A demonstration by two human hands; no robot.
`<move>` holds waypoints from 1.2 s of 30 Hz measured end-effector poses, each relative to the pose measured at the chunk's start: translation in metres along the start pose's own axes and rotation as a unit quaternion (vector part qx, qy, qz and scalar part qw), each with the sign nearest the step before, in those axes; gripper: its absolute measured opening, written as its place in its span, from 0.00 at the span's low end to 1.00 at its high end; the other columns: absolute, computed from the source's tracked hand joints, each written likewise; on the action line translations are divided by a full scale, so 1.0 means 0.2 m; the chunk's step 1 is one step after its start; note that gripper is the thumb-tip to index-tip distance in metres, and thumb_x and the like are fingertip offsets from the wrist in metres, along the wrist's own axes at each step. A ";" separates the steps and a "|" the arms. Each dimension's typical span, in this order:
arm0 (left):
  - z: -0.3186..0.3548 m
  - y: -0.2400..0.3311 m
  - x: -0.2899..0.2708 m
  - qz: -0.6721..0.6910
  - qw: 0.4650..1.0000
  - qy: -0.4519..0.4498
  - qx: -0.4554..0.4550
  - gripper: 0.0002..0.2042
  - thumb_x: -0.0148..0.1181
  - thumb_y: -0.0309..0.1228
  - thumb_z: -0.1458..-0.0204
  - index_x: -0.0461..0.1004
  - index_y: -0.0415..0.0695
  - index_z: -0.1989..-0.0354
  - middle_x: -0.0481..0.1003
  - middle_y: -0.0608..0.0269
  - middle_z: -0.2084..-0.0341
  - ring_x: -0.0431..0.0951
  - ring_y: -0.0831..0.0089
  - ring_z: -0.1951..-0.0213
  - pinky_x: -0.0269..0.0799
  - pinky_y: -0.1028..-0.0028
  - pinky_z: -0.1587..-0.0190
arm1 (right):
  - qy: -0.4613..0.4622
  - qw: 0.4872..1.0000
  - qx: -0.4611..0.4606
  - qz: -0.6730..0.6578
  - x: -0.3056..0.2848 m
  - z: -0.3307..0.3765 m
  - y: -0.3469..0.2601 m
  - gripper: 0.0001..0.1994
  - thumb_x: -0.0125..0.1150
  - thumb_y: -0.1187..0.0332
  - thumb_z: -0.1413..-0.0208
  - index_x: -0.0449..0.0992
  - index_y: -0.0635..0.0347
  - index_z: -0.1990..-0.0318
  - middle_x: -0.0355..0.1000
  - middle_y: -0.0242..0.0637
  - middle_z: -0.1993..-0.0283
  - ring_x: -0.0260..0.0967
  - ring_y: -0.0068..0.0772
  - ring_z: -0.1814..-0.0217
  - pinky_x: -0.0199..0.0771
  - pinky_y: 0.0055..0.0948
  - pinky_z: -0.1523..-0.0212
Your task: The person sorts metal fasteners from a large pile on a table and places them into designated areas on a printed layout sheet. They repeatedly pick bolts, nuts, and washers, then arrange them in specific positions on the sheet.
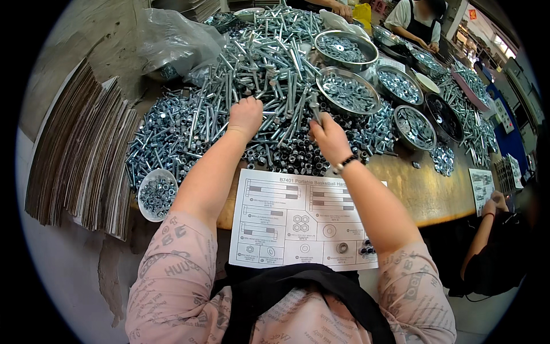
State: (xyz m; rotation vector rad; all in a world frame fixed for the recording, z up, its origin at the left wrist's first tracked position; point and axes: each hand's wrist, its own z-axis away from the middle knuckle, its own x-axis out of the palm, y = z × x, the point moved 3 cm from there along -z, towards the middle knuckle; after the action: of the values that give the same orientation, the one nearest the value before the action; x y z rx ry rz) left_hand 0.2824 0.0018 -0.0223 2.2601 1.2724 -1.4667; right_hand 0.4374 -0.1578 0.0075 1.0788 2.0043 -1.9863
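Observation:
A large heap of silver bolts (269, 57) covers the table in front of me. My left hand (246, 116) is closed at the near side of the heap, fingers curled down among the bolts; what it grips is hidden. To its right, my right hand (330, 139) pinches a bolt (314, 108) that sticks up from the fingers. Dark-centred lock nuts (283, 156) lie heaped just below and between both hands. Under my forearms, a printed parts sheet (272, 198) with hardware drawings lies at the table's front edge, with several small nuts (367, 248) on its lower right corner.
A white bowl (141, 205) of nuts stands at the left edge. Steel bowls (356, 111) of washers line the right. A clear plastic bag (177, 40) rests behind left, near stacked cardboard (80, 155). Other people work at the far side and at right, where a co-worker's hands (494, 204) show.

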 end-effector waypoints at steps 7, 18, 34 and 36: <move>0.07 -0.01 -0.23 0.041 0.994 0.049 0.086 0.06 0.50 0.26 0.58 0.68 0.46 0.69 0.70 0.63 0.77 0.73 0.70 0.72 0.66 0.68 0.70 | -0.072 0.979 0.082 -0.171 -0.34 0.47 0.14 0.09 0.49 0.69 0.45 0.72 0.62 0.61 0.67 0.26 0.76 0.63 0.15 0.77 0.61 0.15 0.78; 0.41 0.75 -0.53 0.289 0.923 -0.052 0.250 0.13 0.51 0.29 0.58 0.72 0.48 0.62 0.74 0.69 0.71 0.73 0.71 0.68 0.66 0.70 0.68 | -0.022 0.989 0.018 0.144 -0.52 0.67 0.23 0.12 0.55 0.68 0.51 0.74 0.54 0.58 0.71 0.40 0.66 0.68 0.41 0.63 0.66 0.33 0.64; 0.57 0.63 -0.57 0.409 0.870 -0.220 0.166 0.16 0.64 0.34 0.62 0.72 0.47 0.61 0.67 0.59 0.54 0.71 0.61 0.62 0.66 0.65 0.56 | -0.153 0.879 -0.259 0.369 -0.28 0.56 0.27 0.05 0.58 0.67 0.58 0.75 0.52 0.71 0.67 0.35 0.75 0.67 0.39 0.67 0.68 0.36 0.68; 0.58 0.63 -0.57 0.454 0.844 -0.253 0.134 0.16 0.64 0.34 0.62 0.72 0.45 0.63 0.66 0.57 0.53 0.71 0.60 0.63 0.67 0.66 0.58 | -0.113 0.916 -0.248 0.294 -0.30 0.56 0.25 0.06 0.59 0.68 0.58 0.75 0.53 0.70 0.67 0.36 0.74 0.67 0.40 0.67 0.67 0.36 0.67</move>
State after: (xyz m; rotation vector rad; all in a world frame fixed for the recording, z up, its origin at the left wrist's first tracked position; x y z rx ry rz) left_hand 0.2781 -0.2036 -0.0266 1.9072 -0.1877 -1.6625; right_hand 0.4652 -0.2892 -0.0154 1.0879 1.6557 -1.1556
